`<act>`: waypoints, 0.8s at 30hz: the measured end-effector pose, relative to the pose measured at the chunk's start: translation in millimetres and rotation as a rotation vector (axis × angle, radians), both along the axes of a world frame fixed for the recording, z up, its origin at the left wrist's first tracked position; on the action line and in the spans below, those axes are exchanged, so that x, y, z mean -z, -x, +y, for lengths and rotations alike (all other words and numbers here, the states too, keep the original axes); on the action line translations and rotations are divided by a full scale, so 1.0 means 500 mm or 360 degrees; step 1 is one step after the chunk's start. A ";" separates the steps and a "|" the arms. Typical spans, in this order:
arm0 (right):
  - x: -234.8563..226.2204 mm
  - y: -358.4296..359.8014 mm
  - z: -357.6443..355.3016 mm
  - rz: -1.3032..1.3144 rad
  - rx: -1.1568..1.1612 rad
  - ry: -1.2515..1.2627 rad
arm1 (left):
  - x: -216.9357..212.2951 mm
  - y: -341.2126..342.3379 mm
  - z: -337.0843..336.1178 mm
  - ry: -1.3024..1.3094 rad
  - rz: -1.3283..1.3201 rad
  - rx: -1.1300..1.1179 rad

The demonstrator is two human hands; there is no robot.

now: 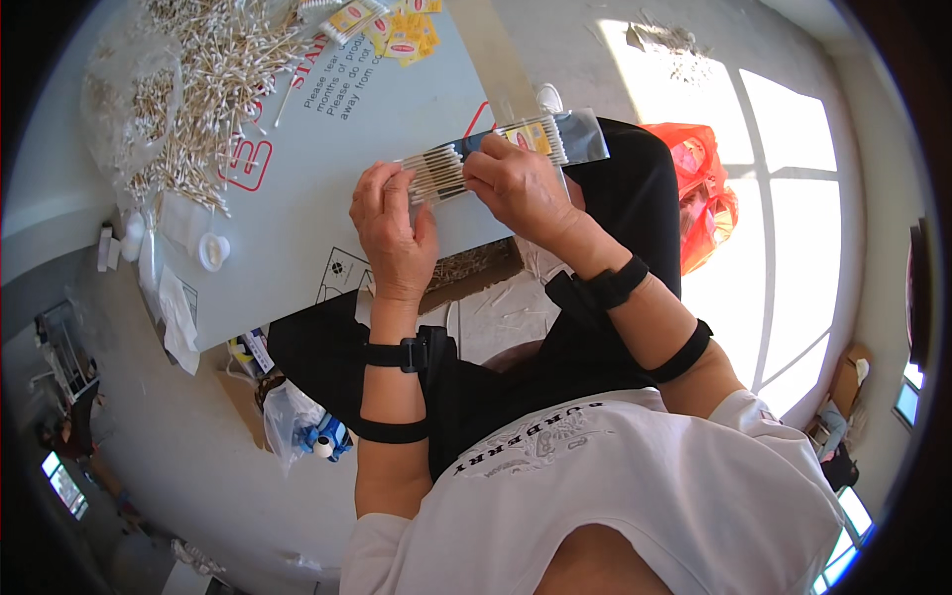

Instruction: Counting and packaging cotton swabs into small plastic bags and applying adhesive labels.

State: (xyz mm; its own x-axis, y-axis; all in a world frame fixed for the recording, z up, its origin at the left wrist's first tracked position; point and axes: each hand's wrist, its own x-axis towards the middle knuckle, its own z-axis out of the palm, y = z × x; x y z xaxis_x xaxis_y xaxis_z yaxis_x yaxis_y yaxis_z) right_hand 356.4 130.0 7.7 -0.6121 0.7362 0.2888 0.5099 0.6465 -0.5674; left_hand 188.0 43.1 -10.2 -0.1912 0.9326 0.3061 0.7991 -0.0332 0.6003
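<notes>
The person at the board-topped table (307, 248) seems to me to be at the packing step, working a flat row of cotton swabs (436, 177) along a clear plastic sleeve (587, 137), with a yellow label card (541, 139) showing just past the knuckles. All this lies near the upper middle of the frame, over the table's near edge, the swabs side by side between the two hands. The left hand (397, 228) bends its fingers over the row's left end, thumb apart from them at the lower edge; how firmly they grip, I cannot tell. The right hand (516, 183) has its fingers bunched together, thumb and forefinger pinching at the row's right end, though whether on sticks or plastic is hidden from me. Nor can I tell if row and label share one packet. In the upper left sits a great heap of loose swabs (188, 89), and at the top edge more yellow cards (412, 40). By my reading, the next move calls for keeping the row flat and its tips level while the right fingers steady the sleeve, since a careless squeeze could fan the sticks out of line
</notes>
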 end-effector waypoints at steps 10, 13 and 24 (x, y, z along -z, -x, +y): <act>0.014 0.024 0.023 -0.0215 -0.0265 -0.0175 | 0.015 -0.032 -0.026 0.0459 0.0477 -0.0021; 0.011 0.029 0.030 -0.0357 -0.0308 -0.0108 | 0.018 -0.033 -0.027 0.0499 0.0493 -0.0042; 0.010 0.010 0.057 -0.0212 -0.0379 -0.0246 | 0.017 -0.036 -0.023 0.0473 0.0483 -0.0058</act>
